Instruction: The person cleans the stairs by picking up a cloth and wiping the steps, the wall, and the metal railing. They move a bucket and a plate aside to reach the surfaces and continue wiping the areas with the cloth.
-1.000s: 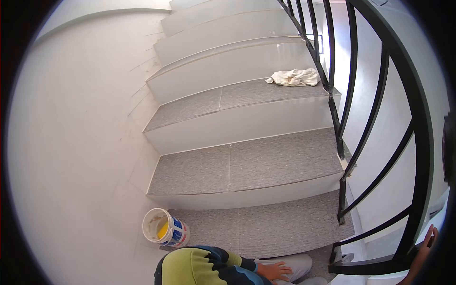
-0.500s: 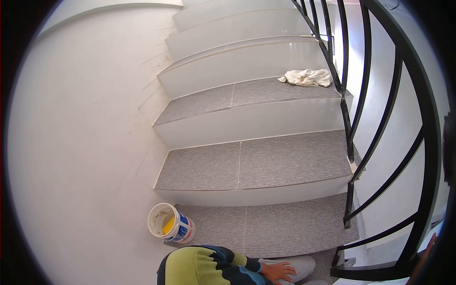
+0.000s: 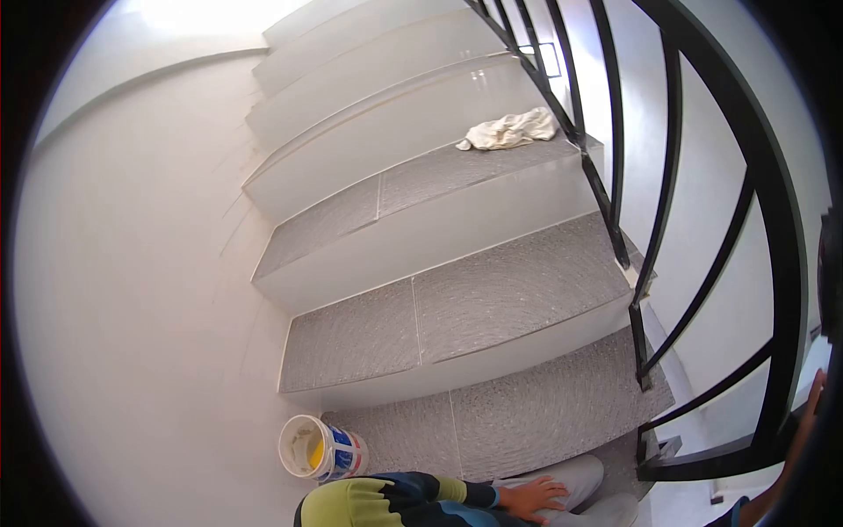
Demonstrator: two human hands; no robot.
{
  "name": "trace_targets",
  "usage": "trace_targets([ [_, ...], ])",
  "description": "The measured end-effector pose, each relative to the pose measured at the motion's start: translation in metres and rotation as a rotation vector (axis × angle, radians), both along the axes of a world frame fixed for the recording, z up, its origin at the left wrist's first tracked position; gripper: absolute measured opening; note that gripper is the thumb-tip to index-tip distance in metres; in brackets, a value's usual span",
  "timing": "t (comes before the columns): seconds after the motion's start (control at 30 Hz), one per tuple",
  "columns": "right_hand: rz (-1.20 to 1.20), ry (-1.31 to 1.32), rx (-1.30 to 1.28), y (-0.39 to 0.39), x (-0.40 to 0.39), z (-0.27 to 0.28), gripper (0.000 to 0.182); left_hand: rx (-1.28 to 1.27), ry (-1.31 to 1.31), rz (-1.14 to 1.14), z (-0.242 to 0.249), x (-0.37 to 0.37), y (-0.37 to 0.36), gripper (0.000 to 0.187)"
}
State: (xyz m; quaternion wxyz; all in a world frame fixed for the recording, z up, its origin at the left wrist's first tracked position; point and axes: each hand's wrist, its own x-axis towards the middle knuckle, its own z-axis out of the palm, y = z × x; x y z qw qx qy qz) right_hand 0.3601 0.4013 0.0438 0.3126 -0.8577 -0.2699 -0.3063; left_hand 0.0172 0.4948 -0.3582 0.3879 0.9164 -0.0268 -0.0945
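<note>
My left hand [image 3: 534, 499] lies flat on the grey-trousered knee [image 3: 587, 476], fingers spread, holding nothing. At the far right edge, my right hand [image 3: 815, 400] is only partly in view beside the black railing [image 3: 786, 228]; its fingers are hidden by the dark border. Left of my sleeve, a white bucket [image 3: 291, 452] with a blue and red label stands on the lowest visible step, close to the wall. Something yellow [image 3: 316, 453] shows inside it. A crumpled off-white cloth [image 3: 512, 131] lies on a higher step near the railing.
Grey speckled stair treads [image 3: 518, 281] with pale risers climb ahead and curve leftward. A white wall [image 3: 132, 290] with brownish smudges bounds the left side. The railing's curved black bars close off the right side.
The view has tilted and shifted, so the stairs and cloth appear further left and the bucket lower. My left hand stays on the knee. More of my right forearm shows at the right edge.
</note>
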Motion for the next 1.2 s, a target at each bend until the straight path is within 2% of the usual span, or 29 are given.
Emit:
trace_targets([
  [0.03, 0.094, -0.022, 0.039, 0.002, -0.002, 0.002, 0.029, 0.004, -0.040, 0.023, -0.003, 0.000, -0.001, 0.057],
  [0.37, 0.053, -0.069, 0.046, 0.004, -0.003, -0.004, 0.032, 0.062, 0.014, -0.003, 0.010, 0.005, 0.001, 0.057],
  [0.9, 0.065, -0.045, 0.096, 0.003, -0.002, -0.006, 0.030, 0.018, -0.011, 0.018, 0.007, 0.008, 0.002, 0.054],
  [1.0, 0.083, -0.080, 0.087, 0.000, 0.003, -0.009, 0.030, -0.004, -0.080, 0.046, 0.000, 0.006, 0.004, 0.054],
  [1.07, 0.100, -0.109, 0.090, 0.000, 0.003, -0.009, 0.031, -0.017, 0.000, 0.034, 0.001, 0.007, 0.002, 0.058],
  [1.2, 0.063, -0.082, 0.070, 0.002, -0.002, -0.005, 0.031, -0.020, -0.014, 0.057, 0.013, 0.009, 0.003, 0.056],
])
